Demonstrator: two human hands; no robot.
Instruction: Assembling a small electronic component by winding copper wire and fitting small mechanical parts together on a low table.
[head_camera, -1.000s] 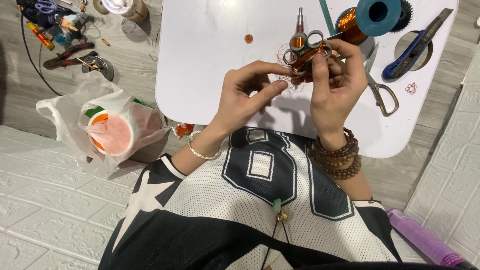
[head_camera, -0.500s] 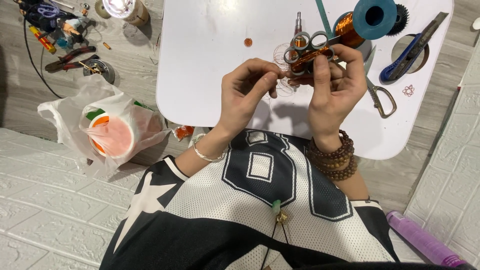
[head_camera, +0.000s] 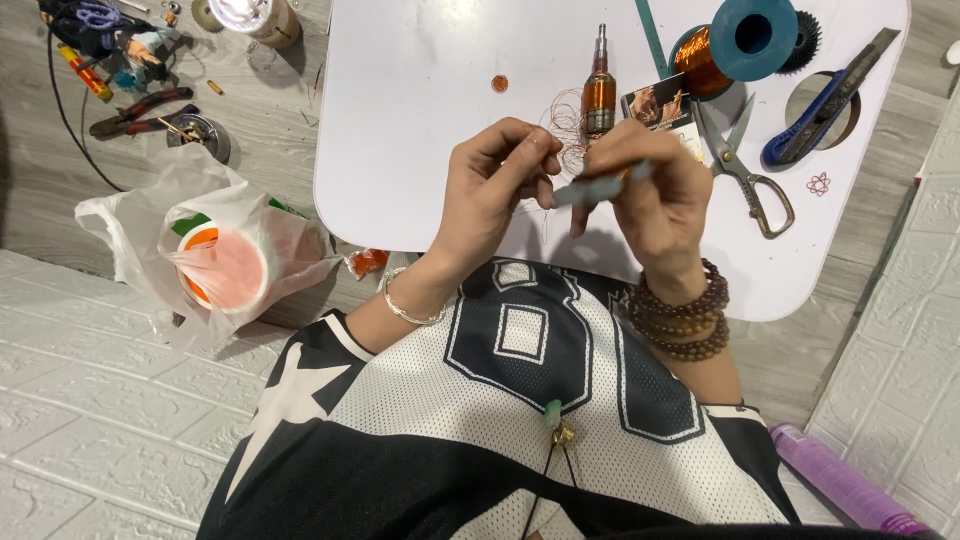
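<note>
Over the near edge of the white table (head_camera: 420, 120), both hands work close together. The table is the biggest thing here, a rounded white top on a grey plank floor. To its left on the floor lies a clear plastic bag (head_camera: 150, 240); in it sits a round tub with a pinkish-orange lid (head_camera: 225, 268). By the person's right side lies a purple bottle (head_camera: 840, 485) on its side.

On the table's far right stands a copper wire spool (head_camera: 730, 45) with a blue flange, wire wound on its core. Beside it lies a blue-handled utility knife (head_camera: 825, 95) across a round hole in the tabletop, and nearer the hands a pair of metal scissors (head_camera: 745, 165), blades shut. A slim tool with an orange, copper-coloured middle (head_camera: 599, 85) lies just beyond the fingers.

The left hand (head_camera: 490, 190) has its fingers curled in, thumb and forefinger pinched on a tangle of thin copper wire (head_camera: 568, 125) that loops up from the fingertips. The right hand (head_camera: 660, 195) has its fingers pressed together around a pale green rod (head_camera: 590, 188), which points toward the left hand; the wire seems to meet the rod's tip, though it is too fine to be sure. A small copper disc (head_camera: 499, 83) lies alone further back.
</note>
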